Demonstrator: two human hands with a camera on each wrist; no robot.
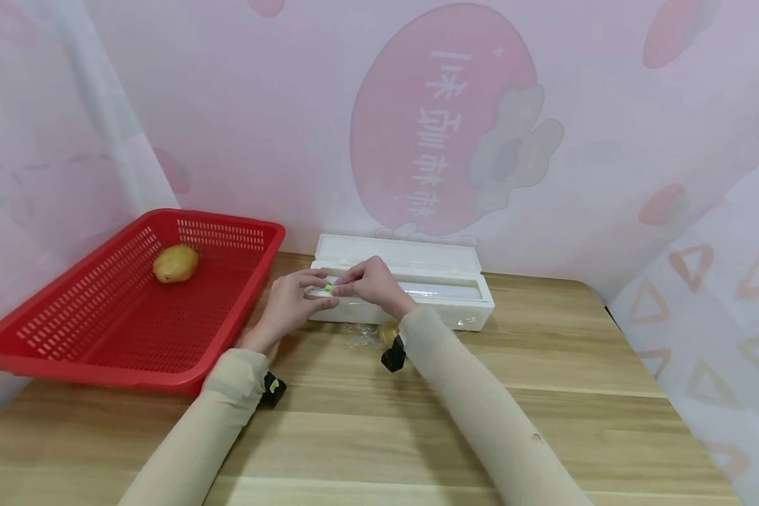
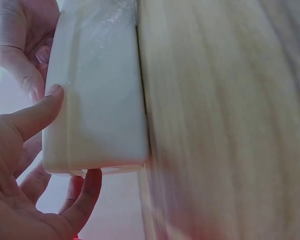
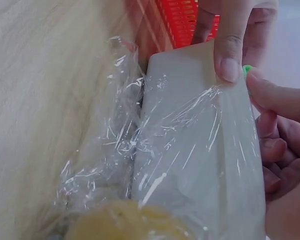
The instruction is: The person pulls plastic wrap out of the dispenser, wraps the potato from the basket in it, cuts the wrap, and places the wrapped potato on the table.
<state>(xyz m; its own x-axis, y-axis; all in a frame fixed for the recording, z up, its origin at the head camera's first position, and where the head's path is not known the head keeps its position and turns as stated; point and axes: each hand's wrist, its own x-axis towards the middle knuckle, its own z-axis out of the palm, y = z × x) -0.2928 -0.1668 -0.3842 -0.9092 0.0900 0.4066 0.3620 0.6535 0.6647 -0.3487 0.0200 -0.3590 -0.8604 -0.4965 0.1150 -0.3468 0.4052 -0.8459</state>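
Observation:
A long white cling film dispenser box [image 1: 426, 314] stands on the table with its lid [image 1: 398, 254] raised behind it. My left hand [image 1: 287, 306] grips the box's left end, thumb on the top front edge and fingers round the end wall. My right hand [image 1: 373, 284] pinches a small green slide cutter [image 1: 327, 287] near that same end. Clear cling film [image 3: 125, 142] hangs over the front wall in the right wrist view. Close in front of the box lies a yellow potato [image 3: 122, 222] with film over it, partly hidden by my right wrist in the head view.
To the left a large red plastic basket [image 1: 218, 351] stands close beside my left forearm, holding one potato [image 1: 176, 263]. Behind the box rises a pink printed curtain [image 1: 278, 140]. The wooden table [image 1: 544, 407] extends to the right and front.

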